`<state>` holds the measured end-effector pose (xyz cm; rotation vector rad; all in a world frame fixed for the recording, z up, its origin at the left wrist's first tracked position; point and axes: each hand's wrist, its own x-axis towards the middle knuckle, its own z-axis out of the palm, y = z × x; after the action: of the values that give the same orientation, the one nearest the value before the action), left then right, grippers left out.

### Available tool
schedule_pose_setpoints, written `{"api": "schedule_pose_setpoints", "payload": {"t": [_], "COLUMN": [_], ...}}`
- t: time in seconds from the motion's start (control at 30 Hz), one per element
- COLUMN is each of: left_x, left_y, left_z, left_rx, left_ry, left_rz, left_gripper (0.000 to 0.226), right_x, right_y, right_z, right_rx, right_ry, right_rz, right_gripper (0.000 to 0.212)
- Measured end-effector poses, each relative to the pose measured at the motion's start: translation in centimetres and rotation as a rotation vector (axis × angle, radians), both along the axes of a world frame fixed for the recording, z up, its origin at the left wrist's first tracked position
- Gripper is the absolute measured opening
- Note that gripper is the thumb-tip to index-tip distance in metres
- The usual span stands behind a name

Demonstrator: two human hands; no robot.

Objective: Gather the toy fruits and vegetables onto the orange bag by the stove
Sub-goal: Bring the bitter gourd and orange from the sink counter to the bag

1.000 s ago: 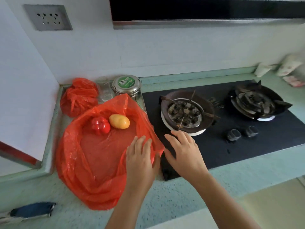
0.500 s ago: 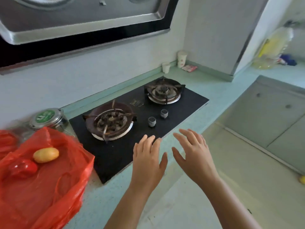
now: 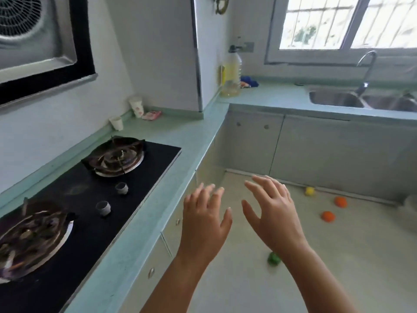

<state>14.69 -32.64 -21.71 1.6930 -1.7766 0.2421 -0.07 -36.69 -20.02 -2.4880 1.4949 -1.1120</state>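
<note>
1. the stove (image 3: pixel 85 199), black glass with two burners, is set in the green counter (image 3: pixel 158 199) and fills the left of the view; everything below is placed from it.
2. the floor (image 3: pixel 338 256) lies right of the stove, under the counter edge, running to the cabinets (image 3: pixel 316 150) beneath the sink.
3. the left hand (image 3: pixel 204 224) and right hand (image 3: pixel 274 213) hang in the air right of the stove over the floor, fingers spread, both released and grasping nothing.
4. the toys sit on the floor, well right of the stove: a green toy (image 3: pixel 273 258) nearest, two orange toys (image 3: pixel 327 216) farther right, and a yellow toy (image 3: pixel 309 191) by the cabinet base.
5. judged by looks, they are light, hard, smooth, rounded pieces likely to roll; a cupped grip around the widest part should suit.
6. the orange bag is not in view. the green toy is partly hidden behind the right forearm and blurred, so its kind is unclear; the far toys are too small to name.
</note>
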Motion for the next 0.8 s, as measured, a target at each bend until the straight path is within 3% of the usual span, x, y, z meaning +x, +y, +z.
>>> {"api": "schedule_pose_setpoints", "payload": {"t": [0.8], "left_x": [-8.1], "left_y": [-21.5], "left_z": [-2.4], "left_rx": [0.066], "left_ry": [0.114], "left_rz": [-0.59], "left_gripper": [0.047], "right_x": [-7.5], "right_y": [-10.8], "right_z": [-1.2], "right_rx": [0.098], "right_ry": [-0.02], "right_rz": [-0.591], "right_gripper": [0.043]}}
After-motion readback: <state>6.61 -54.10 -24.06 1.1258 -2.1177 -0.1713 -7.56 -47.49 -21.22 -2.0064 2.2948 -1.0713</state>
